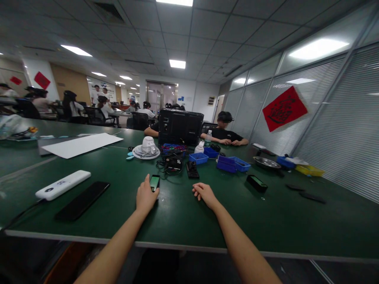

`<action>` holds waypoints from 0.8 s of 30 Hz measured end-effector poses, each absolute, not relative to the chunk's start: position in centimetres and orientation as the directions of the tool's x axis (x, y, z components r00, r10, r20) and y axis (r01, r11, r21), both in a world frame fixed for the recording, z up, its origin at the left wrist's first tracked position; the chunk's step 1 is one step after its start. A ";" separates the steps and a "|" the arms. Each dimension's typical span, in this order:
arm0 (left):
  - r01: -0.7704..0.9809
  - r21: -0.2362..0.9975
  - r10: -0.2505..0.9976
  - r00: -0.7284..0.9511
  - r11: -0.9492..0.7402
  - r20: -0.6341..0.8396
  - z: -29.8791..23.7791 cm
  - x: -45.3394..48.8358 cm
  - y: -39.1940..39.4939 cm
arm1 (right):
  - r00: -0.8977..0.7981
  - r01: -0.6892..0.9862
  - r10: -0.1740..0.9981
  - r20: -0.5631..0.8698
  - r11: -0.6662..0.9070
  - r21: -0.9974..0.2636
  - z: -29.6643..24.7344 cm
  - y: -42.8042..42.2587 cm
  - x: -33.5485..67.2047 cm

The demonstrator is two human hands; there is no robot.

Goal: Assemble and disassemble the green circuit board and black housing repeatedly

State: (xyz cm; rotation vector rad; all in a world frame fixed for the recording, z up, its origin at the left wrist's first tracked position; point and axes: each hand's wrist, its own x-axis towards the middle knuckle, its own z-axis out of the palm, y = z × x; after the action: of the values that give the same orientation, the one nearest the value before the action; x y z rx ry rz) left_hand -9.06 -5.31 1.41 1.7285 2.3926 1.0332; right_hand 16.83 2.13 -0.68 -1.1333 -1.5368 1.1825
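The left hand [145, 197] pinches the near end of a small dark device [154, 182], whose long axis points far. The right hand [205, 194] rests loosely curled on the worktop [177, 221].

The left hand [145, 197] touches a small dark device [154, 183] on the green table [183, 225], near the right hand [204, 194].

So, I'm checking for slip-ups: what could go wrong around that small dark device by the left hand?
The left hand touches the small device only at one end, so a push might slide it into the tangled cables beyond. The right hand rests apart, not steadying it. The black phone lies near the table edge, where an arm might knock it.
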 end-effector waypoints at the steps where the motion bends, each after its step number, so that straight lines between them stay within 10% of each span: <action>1: 0.841 0.517 0.860 -0.375 0.159 0.345 1.3 -8.2 -5.3 | -0.214 0.156 0.971 0.102 0.137 -0.978 -0.7 2.2 16.8; 16: 0.719 0.695 0.974 -0.147 -0.015 0.172 0.9 3.0 -3.2 | -0.180 0.180 0.974 0.134 0.167 -0.969 -1.3 2.6 17.1; 24: 0.251 0.952 0.982 0.108 -0.176 0.153 0.2 2.1 -1.3 | -0.027 0.486 0.957 0.287 0.264 -0.833 0.4 1.0 17.0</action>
State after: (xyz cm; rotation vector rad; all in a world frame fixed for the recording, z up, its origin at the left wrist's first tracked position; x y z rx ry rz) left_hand 2.13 -1.30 0.16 1.5685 1.2478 1.1292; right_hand 17.00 1.00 0.41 -1.3515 -1.6506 0.6706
